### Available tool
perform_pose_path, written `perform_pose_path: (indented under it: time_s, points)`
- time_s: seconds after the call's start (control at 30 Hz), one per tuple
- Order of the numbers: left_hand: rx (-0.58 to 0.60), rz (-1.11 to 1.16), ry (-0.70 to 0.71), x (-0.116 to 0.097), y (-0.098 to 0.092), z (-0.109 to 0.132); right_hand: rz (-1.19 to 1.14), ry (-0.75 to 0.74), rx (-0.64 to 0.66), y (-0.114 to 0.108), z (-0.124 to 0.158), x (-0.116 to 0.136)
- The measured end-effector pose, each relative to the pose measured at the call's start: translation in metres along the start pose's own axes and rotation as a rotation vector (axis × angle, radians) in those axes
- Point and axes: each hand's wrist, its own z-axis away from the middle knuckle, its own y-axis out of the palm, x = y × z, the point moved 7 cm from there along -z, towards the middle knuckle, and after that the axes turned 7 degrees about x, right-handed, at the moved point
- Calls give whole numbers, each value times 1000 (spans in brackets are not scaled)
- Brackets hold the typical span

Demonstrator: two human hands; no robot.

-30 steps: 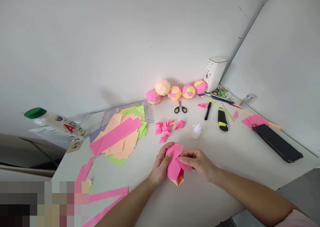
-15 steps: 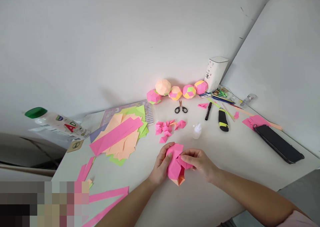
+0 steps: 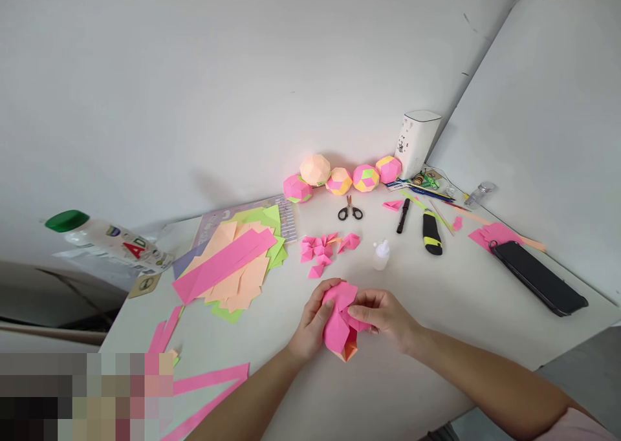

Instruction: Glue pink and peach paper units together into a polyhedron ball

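Observation:
A partly assembled folded-paper ball (image 3: 336, 328), pink with an orange inner part showing at its lower end, is between my hands above the near part of the table. My left hand (image 3: 312, 321) is closed around its left side, thumb on the front. On its right side, my right hand (image 3: 381, 315) pinches a pink folded paper piece (image 3: 358, 324) against the ball. Several loose pink folded pieces (image 3: 323, 250) lie just beyond my hands. A small white glue bottle (image 3: 381, 255) stands to their right.
Finished paper balls (image 3: 339, 181) line the wall. Scissors (image 3: 350, 209), a black pen (image 3: 402, 216), a yellow-black cutter (image 3: 431, 234) and a black phone (image 3: 538, 278) lie behind and right. Paper sheets (image 3: 242, 266) and a bottle (image 3: 116, 240) are at left. A white container (image 3: 418, 145) stands in the corner.
Both hands stay on the paper ball. My right fingers have shifted slightly left, closer into the ball with the pink piece. The whole view has moved a little.

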Motion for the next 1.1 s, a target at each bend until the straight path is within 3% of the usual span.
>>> perform_pose_path:
  time_s: [0.2, 0.63, 0.93, 1.1]
  points:
    - [-17, 19, 12, 2, -2, 0, -7, -28, -26, -4, 0, 3]
    - [-104, 74, 7, 2, -7, -1, -36, 93, 232, 7, 3, 7]
    - [-63, 35, 9, -1, -3, 0, 68, 110, 177, 1, 3, 4]
    - [7, -38, 122, -11, 2, 0, 70, 126, 159, 1, 4, 4]
